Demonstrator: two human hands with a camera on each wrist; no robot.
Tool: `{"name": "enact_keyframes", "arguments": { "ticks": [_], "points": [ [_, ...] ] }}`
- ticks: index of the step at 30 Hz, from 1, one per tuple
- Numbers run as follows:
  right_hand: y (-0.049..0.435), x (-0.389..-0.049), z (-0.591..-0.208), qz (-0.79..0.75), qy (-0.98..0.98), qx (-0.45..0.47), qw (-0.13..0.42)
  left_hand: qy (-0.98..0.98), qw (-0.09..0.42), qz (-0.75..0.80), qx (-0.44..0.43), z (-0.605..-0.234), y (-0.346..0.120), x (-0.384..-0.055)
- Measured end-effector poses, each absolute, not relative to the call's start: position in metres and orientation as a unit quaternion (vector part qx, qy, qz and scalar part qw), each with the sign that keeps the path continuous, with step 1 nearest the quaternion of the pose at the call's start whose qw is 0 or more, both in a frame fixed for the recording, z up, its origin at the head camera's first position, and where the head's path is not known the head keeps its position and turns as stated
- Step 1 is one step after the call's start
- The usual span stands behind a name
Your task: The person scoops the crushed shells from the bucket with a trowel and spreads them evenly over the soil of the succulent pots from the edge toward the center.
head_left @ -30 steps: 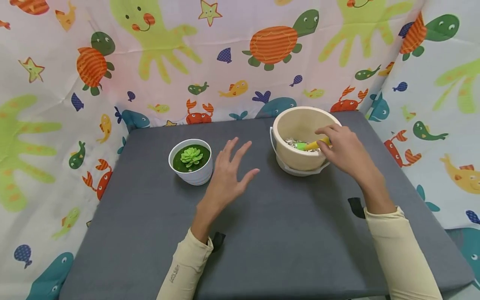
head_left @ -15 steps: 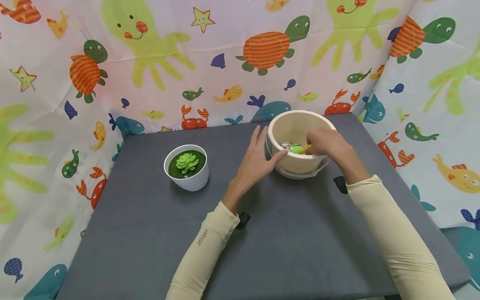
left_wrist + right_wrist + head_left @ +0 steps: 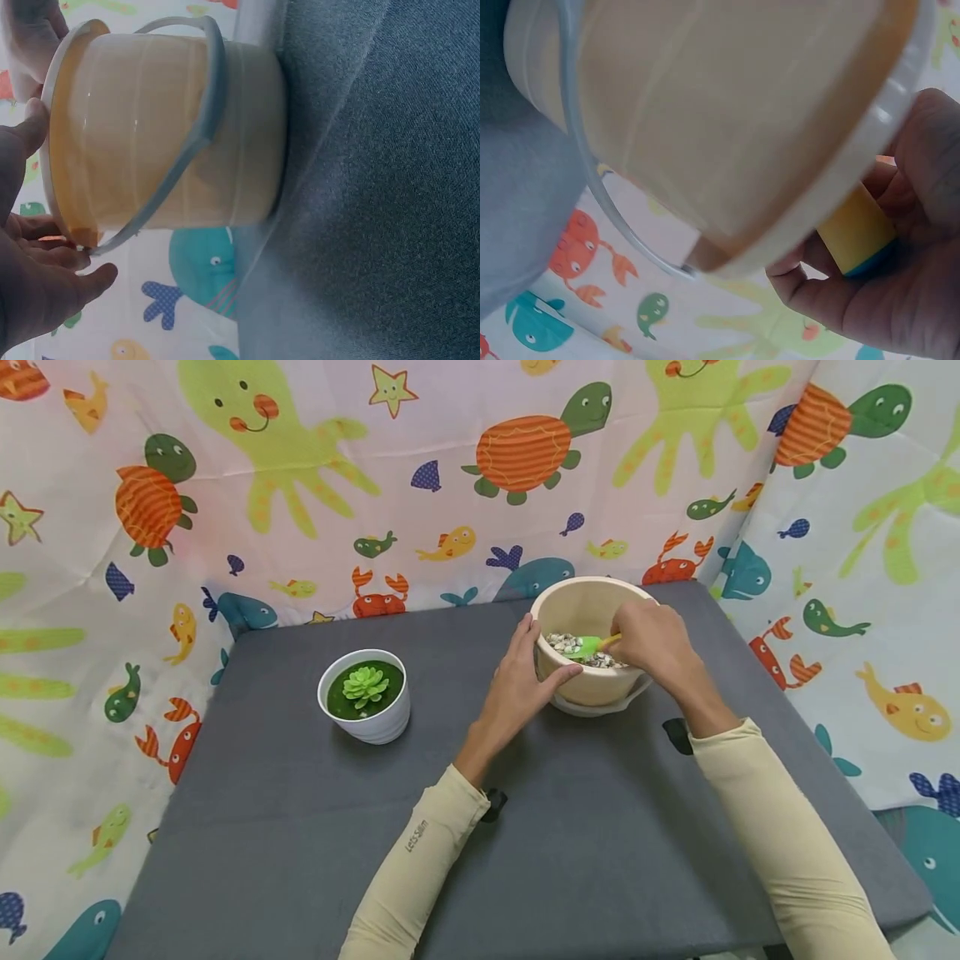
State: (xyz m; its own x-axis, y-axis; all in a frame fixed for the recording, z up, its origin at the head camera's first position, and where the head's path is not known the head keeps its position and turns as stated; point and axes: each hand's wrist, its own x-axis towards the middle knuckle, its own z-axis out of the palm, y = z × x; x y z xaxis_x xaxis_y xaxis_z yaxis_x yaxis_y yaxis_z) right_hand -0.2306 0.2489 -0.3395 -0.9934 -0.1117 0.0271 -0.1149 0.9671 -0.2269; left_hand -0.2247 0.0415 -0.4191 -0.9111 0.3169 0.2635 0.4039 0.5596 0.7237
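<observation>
The left hand had come across from the open table to clasp the cream bucket; that steadied it. The right hand gripped the green scoop among the pebbles.

A grey table carries a cream bucket and a white plant pot.
</observation>
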Motion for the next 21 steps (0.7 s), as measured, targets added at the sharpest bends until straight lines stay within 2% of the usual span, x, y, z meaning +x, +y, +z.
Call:
{"name": "enact_keyframes", "arguments": {
  "ticks": [14,21],
  "points": [
    [0.248,-0.206,-0.313,0.080,-0.996,0.023,0.045,-0.888,0.037,-0.416,-0.192,-0.419,0.041,-0.223],
    [0.252,-0.203,-0.307,0.094,-0.994,0.018,0.050,-0.885,0.051,-0.418,-0.198,-0.420,0.040,-0.224]
  ]
}}
